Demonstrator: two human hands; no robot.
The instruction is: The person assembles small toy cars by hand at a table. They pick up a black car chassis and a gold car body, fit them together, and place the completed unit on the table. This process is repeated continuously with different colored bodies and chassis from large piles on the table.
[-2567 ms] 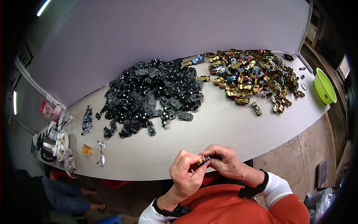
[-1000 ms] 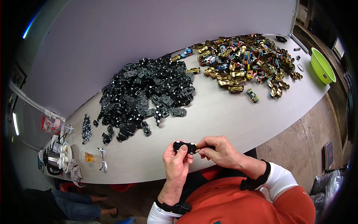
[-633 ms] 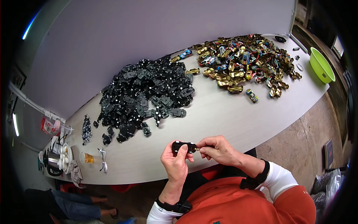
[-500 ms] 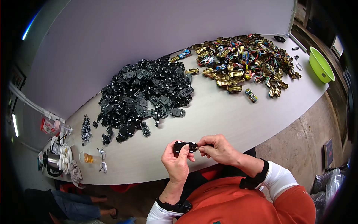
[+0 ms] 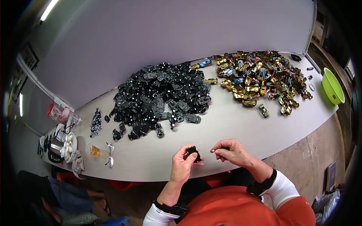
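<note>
My left hand is closed around a black toy car base, with the thumb pressed on its face. To the right of it, apart from the base, my right hand pinches a small whitish piece between thumb and fingertips; it is too small to make out fully. Beyond my hands lies a large heap of black toy car bases, many with white round ends showing. Farther right is a heap of shiny gold and multicoloured toy car bodies.
A strip of small grey and white parts lies left of the black heap. Glasses, a cup of amber drink, a kettle and a tray of white cups stand left. A green basin sits at the table's right end.
My hands have come apart; the right has drawn away from the base with the small piece. The left hand has turned the base more upright. The whole view has shifted.
</note>
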